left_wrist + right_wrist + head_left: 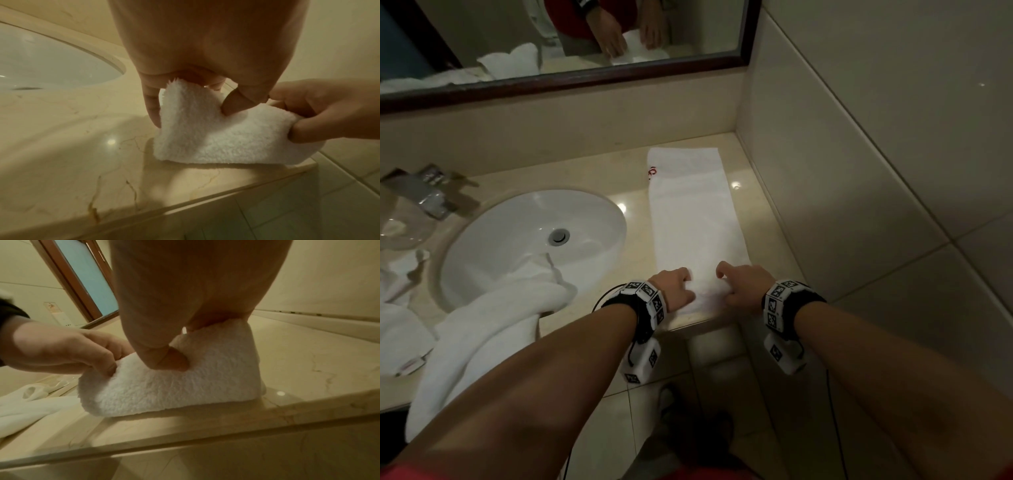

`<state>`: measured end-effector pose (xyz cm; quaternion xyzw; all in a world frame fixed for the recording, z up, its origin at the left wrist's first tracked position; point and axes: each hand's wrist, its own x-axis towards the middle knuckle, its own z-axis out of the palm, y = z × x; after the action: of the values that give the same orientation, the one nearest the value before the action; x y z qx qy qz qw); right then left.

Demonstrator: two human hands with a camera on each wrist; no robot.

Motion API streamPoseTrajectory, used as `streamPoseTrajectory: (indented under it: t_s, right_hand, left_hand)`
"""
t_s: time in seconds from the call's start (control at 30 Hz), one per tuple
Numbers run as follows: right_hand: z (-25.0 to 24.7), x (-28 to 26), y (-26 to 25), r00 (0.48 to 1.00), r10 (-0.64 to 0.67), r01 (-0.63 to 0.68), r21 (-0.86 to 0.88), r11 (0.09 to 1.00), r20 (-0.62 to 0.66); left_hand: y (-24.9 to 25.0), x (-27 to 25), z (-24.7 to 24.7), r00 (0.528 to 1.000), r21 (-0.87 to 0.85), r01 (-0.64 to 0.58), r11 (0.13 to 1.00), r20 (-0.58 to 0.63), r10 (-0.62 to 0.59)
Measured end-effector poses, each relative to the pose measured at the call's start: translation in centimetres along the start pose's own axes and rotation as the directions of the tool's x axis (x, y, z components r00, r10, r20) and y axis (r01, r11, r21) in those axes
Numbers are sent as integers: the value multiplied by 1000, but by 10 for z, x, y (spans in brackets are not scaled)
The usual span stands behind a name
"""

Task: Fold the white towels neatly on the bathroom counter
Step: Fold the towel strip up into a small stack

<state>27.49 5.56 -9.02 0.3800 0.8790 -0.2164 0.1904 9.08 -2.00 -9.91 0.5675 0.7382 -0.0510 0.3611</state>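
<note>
A long white towel (693,212), folded into a narrow strip with a red mark near its far end, lies on the beige counter (619,186) right of the sink. Its near end (205,138) is lifted and curled at the counter's front edge. My left hand (676,287) pinches the near left corner, thumb under, fingers on top. My right hand (743,286) pinches the near right corner (216,369) the same way. A second, larger white towel (493,322) lies crumpled over the sink's front rim and hangs off the counter.
The white sink (534,240) with a metal faucet (431,192) sits left of the strip. A tiled wall (859,171) bounds the counter on the right. A mirror (568,44) hangs behind. More white cloth (400,329) lies at the far left.
</note>
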Motion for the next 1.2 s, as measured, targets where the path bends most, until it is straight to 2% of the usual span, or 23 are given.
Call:
streamPoseTrajectory:
  t_s: [0.3,0.57,0.67,0.77,0.93,1.07,1.13,1.2]
  right_hand:
    - [-6,20,7,996,35,-42,90,995,77]
    - [-12,34,9,999,5,-3,-41,999,39]
    - [-14,38,9,999,26,-26,-5,1000,19]
    - [-15,40,11,996,93,-94,79,992,14]
    - [-11,41,12,992,123,-125,83,989,19]
    - [-5,40,9,992,88,-85,39,996,-85]
    - [-3,38,8,983,45,-45,4,999,-177]
    - [-2,34,4,963,-40,13,-104,995,-266]
  left_hand:
    - [-3,15,-12,1000,-118,-3,993,27,7]
    - [-7,27,-20,999,-132,9,991,45,-3]
    - [-8,31,-20,999,-137,22,990,44,-16]
    - [-12,37,-19,1000,-129,4,992,22,-1]
    - [-18,42,-21,998,-120,-28,992,-60,21]
    - [-13,38,-21,982,-29,-32,999,-188,26]
    - [-9,35,-20,968,49,-68,997,-240,78]
    - [-5,32,-17,954,118,-115,986,-262,142]
